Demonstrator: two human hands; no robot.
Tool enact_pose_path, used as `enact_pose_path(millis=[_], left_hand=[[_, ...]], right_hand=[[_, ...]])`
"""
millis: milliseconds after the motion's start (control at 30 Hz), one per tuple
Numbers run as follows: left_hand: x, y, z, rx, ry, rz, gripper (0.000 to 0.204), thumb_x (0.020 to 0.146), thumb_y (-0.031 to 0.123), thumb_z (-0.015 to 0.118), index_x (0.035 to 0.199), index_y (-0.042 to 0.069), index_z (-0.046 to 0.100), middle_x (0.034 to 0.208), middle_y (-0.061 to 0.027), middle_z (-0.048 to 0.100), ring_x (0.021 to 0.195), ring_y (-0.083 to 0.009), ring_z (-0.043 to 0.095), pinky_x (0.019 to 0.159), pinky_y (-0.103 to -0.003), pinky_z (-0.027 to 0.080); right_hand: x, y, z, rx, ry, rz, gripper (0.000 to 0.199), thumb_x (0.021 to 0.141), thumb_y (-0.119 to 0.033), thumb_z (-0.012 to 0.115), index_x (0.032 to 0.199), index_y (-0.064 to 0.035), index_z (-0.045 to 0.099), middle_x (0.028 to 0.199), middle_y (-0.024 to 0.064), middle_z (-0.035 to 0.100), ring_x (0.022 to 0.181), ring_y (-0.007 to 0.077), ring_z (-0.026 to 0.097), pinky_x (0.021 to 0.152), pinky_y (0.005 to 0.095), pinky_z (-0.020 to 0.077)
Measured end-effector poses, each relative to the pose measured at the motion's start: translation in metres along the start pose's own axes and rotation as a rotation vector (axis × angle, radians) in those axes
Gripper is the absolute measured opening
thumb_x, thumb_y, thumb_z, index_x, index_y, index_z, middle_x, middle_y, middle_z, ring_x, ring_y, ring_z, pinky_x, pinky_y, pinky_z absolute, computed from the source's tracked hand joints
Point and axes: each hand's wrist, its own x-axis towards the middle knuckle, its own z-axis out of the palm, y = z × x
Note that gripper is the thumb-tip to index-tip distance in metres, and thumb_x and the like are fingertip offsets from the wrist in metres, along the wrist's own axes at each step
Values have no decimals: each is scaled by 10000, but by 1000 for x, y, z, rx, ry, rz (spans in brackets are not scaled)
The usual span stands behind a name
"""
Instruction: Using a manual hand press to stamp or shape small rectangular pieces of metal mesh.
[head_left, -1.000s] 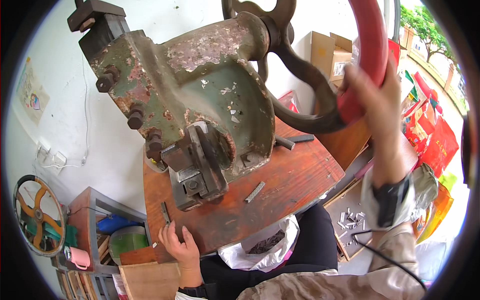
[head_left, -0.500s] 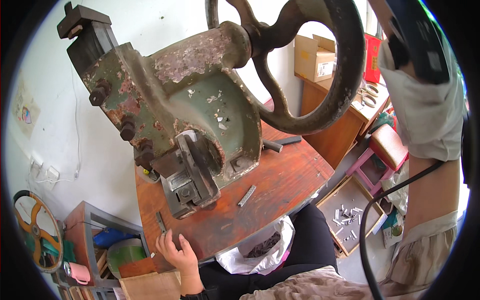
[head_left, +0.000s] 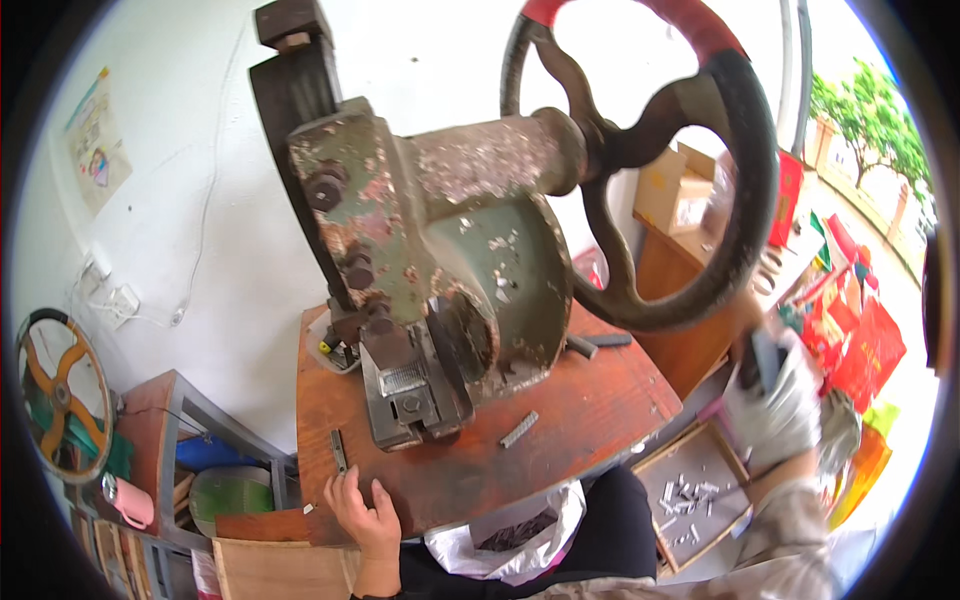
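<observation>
My left hand (head_left: 366,515) rests on the near left of the wooden table (head_left: 590,425), fingers loosely spread and thumb apart. By its fingertips lies a narrow metal strip (head_left: 338,452); whether they touch it is unclear. Before me stands a worn green hand press (head_left: 505,260), with a metal die block (head_left: 408,405) at its base. My right hand (head_left: 745,312), smeared by motion, is at the lower right rim of the press's handwheel (head_left: 757,215); its fingers cannot be made out. A dark device (head_left: 766,360) sits at that wrist. A short ridged metal piece (head_left: 519,429) lies right of the die block.
A shallow wooden tray (head_left: 690,455) of small metal pieces is on the floor at right. At the table's front edge, a white bag (head_left: 470,556) holds dark scraps. Red bags (head_left: 868,335) stand far right, and a pink cup (head_left: 130,502) is at left.
My right arm has swung down from the upper right to the wheel's lower rim. The view has shifted, bringing the wheel's red-wrapped top into sight. My left hand stays by the metal strip.
</observation>
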Motion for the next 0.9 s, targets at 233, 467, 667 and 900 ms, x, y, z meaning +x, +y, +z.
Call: enact_pose_path(millis=[233,467,667,900], left_hand=[[3,5,-10,120,-162,50,344,765,122,597,1055,-51,536,1016,-227,524,1023,-431,454,906,-532,362],[-3,8,-8,168,-293,-29,343,805,160,627,1108,12,561,1103,-203,544,1075,-419,470,962,-510,362],[4,6,-9,121,-249,-21,317,809,132,614,1098,12,565,1096,-198,551,1080,-416,476,955,-508,369],[24,11,1,115,-237,-87,345,818,140,608,1124,-9,552,1124,-238,544,1101,-446,466,965,-524,361]], right_hand=[[-108,114,71,-889,-1054,153,556,763,-199,741,1249,-38,524,1248,172,541,1139,280,514,973,411,389],[-92,123,73,-710,-1036,-131,395,791,-194,666,1142,-54,553,966,121,574,848,269,565,733,382,470],[-74,93,26,-183,-786,657,293,841,-251,621,1056,-61,560,749,62,530,607,188,507,524,326,418],[-54,-9,-86,196,17,869,246,902,-317,588,1024,-107,556,618,-24,486,469,94,447,428,209,352]])
